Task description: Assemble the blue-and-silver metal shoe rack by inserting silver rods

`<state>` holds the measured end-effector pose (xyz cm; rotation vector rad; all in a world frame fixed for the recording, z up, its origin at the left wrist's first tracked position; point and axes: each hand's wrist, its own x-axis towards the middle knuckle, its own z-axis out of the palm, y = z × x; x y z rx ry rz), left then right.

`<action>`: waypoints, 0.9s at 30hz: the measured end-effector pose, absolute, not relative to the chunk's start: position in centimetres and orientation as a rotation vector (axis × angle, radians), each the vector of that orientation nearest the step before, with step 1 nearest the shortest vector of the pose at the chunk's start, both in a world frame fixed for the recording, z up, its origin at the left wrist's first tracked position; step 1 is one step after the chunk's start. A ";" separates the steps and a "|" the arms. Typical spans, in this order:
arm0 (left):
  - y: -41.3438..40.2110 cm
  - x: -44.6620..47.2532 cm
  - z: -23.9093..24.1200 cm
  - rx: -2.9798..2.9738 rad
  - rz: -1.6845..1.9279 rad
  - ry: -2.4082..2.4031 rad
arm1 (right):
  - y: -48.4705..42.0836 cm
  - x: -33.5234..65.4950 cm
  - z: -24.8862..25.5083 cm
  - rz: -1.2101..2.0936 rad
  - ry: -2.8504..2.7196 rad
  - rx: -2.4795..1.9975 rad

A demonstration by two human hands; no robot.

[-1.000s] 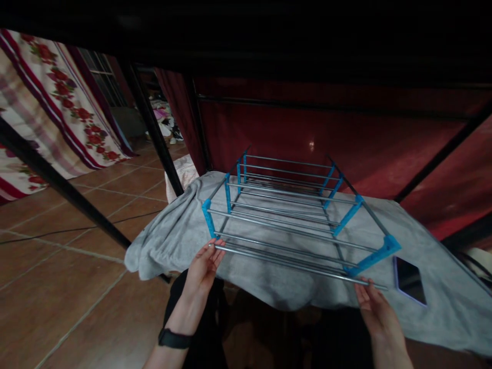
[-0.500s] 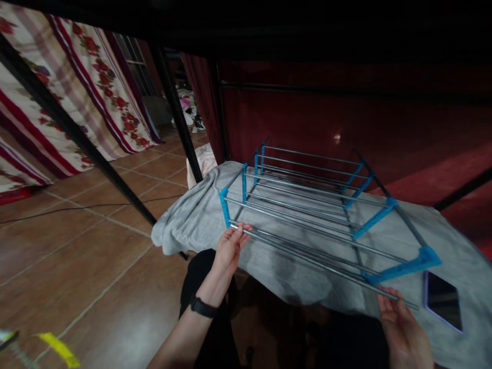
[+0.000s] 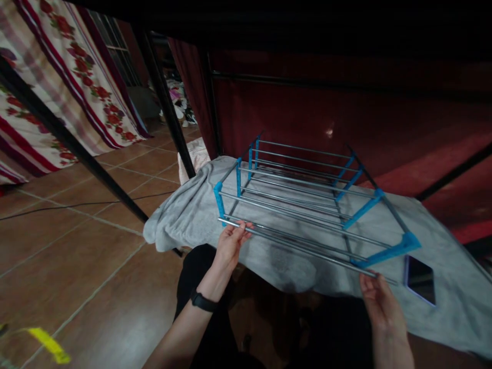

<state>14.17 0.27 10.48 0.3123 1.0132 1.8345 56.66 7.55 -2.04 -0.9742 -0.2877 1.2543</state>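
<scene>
A loose metal rod (image 3: pixel 307 251) lies across both my hands, in front of the near edge of a rack (image 3: pixel 292 208) made of metal rods and blue plastic brackets. My left hand (image 3: pixel 231 245) pinches the rod close to its left end, near the front left blue bracket (image 3: pixel 220 202). Toward the other end, the fingers of my right hand (image 3: pixel 380 297) are closed around the rod, just below the front right blue bracket (image 3: pixel 390 251). The rack rests on a grey blanket (image 3: pixel 184 220).
A phone (image 3: pixel 420 279) lies on the blanket to the right of the rack. Black metal bed posts (image 3: pixel 169 102) and a dark overhead frame surround the space. A cable (image 3: pixel 88 202) and a yellow strip (image 3: pixel 49 344) are on the tiled floor to the left.
The view has shifted slightly, so the rack and phone appear further left. Both hands keep hold of the rod, whose left end now reaches past the front left bracket.
</scene>
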 end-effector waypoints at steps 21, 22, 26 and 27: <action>0.1 17.8 6.5 0.095 1.572 1.085 | 5.2 49.6 1.8 1.413 -0.642 -0.901; 0.2 18.1 6.3 0.075 1.563 1.080 | 5.3 49.6 1.7 1.414 -0.625 -0.892; 0.5 18.5 6.0 -0.001 1.550 1.071 | 5.6 49.8 1.4 1.375 -0.556 -0.896; 0.5 18.5 6.0 -0.005 1.554 1.073 | 5.7 49.9 1.3 1.370 -0.550 -0.903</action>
